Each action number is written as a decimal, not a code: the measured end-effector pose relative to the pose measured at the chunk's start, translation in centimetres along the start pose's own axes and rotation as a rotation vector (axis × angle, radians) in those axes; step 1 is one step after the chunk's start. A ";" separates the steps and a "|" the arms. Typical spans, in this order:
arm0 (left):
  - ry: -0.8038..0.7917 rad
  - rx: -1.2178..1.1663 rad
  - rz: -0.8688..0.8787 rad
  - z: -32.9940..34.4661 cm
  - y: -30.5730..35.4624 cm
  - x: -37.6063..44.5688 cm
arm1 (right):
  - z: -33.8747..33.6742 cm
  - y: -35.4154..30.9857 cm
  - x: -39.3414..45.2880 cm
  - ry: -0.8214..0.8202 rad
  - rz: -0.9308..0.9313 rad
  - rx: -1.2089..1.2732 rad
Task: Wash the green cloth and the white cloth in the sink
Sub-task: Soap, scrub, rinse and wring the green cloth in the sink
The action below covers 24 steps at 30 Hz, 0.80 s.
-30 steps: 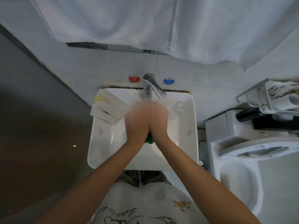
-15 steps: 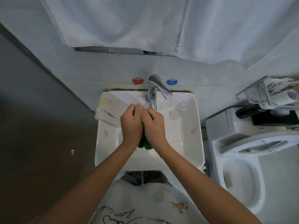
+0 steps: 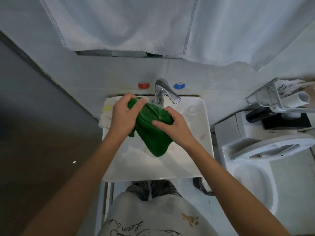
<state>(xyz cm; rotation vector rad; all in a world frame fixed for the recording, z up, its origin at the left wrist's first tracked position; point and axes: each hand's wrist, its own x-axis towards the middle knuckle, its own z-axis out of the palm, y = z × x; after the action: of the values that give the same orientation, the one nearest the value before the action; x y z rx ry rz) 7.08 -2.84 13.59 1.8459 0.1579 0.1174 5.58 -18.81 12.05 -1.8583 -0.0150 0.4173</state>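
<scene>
Over the sink (image 3: 192, 169) I gripped the green cloth (image 3: 153, 133), right hand (image 3: 175, 128) and left hand (image 3: 124, 116) each curled round a bunched end. It needed steady rubbing, kept low under the tap (image 3: 162, 92). The white cloth (image 3: 106, 116) waited on the far left rim.
</scene>
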 end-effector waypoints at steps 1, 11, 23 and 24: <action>-0.052 0.048 0.009 -0.9 0.0 0.3 | -0.7 0.1 -0.1 -0.092 0.023 -0.034; -0.498 0.291 -0.044 -4.4 -1.1 0.8 | -5.1 -1.0 1.4 -0.388 0.046 -0.522; -0.638 0.458 -0.169 -2.5 -1.5 0.3 | -5.0 2.6 1.1 -0.345 0.068 0.112; -0.606 0.500 -0.130 -2.1 -1.7 0.1 | -4.6 2.7 1.0 -0.303 0.085 0.200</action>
<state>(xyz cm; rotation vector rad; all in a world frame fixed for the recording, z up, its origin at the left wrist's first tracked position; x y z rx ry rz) 6.76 -0.35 12.55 2.2715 -0.1308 -0.6196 7.33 -23.73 10.55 -1.5892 -0.0970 0.7306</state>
